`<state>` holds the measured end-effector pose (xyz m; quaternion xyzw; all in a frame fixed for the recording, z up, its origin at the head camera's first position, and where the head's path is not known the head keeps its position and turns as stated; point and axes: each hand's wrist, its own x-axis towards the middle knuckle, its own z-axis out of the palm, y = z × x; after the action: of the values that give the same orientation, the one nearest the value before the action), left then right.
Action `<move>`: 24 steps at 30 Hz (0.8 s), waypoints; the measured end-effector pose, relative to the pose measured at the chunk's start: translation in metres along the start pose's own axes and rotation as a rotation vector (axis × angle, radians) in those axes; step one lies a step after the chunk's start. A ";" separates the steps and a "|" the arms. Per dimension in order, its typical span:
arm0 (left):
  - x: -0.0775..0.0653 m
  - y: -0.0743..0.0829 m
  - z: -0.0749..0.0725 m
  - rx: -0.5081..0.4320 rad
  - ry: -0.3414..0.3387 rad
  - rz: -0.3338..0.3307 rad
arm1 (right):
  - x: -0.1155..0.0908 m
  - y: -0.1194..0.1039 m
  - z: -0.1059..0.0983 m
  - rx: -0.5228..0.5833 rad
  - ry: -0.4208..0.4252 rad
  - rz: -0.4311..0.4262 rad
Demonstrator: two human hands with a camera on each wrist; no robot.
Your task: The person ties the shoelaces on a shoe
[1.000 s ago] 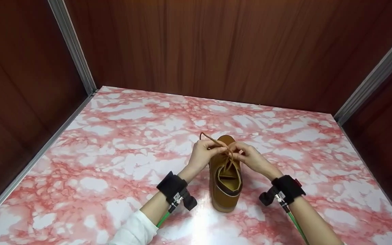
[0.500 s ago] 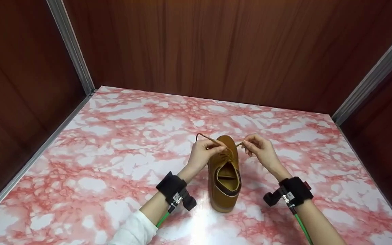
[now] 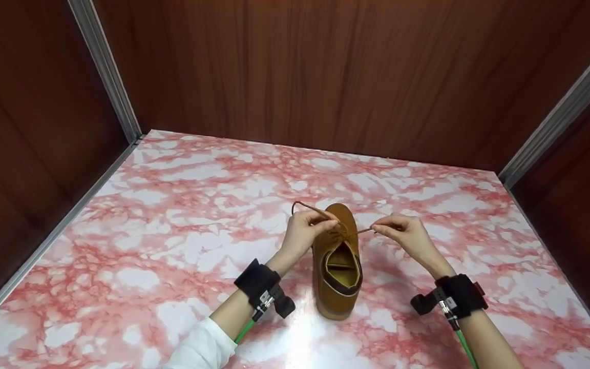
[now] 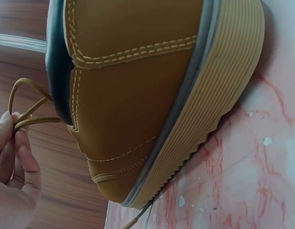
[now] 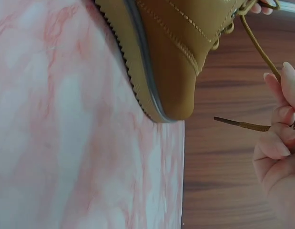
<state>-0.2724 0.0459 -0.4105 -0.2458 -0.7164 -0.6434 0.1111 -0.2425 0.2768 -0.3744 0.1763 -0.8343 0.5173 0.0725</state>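
Note:
A tan leather shoe (image 3: 337, 301) stands on its sole, toe pointing away, with its opening toward me. Over its left side, my left hand (image 3: 299, 236) pinches a brown shoelace (image 3: 309, 206); the loose end arcs out beyond the knuckles. The left wrist view shows looped lace (image 4: 24, 85) at the fingertips of this hand (image 4: 16, 179). To the right of the shoe, my right hand (image 3: 408, 234) pinches the other stretch of lace (image 3: 361, 231), which runs straight back to the eyelets. Its tipped end (image 5: 228, 121) sticks out from the curled fingers in the right wrist view.
The shoe rests on a red-and-white marbled tabletop (image 3: 182, 246). Dark wood panels (image 3: 295, 77) enclose the back and both sides, with metal posts (image 3: 113, 77) at the corners. Each wrist wears a black camera strap (image 3: 461, 296) with a green cable.
From beside the left hand above the shoe, my right hand has moved rightward and a little nearer, drawing its lace out straight. The left hand has barely moved and keeps its pinch.

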 end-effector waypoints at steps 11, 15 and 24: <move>-0.004 0.017 -0.003 0.014 0.015 -0.027 | -0.011 0.006 -0.012 -0.037 0.100 0.052; -0.001 -0.002 0.001 0.006 0.023 -0.034 | -0.015 0.009 -0.017 0.000 0.129 0.040; -0.003 -0.006 0.000 0.025 0.058 -0.060 | -0.024 0.018 -0.026 0.126 0.206 0.033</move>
<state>-0.2730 0.0452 -0.4170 -0.2042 -0.7280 -0.6441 0.1157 -0.2283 0.3127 -0.3852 0.1127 -0.7911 0.5852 0.1382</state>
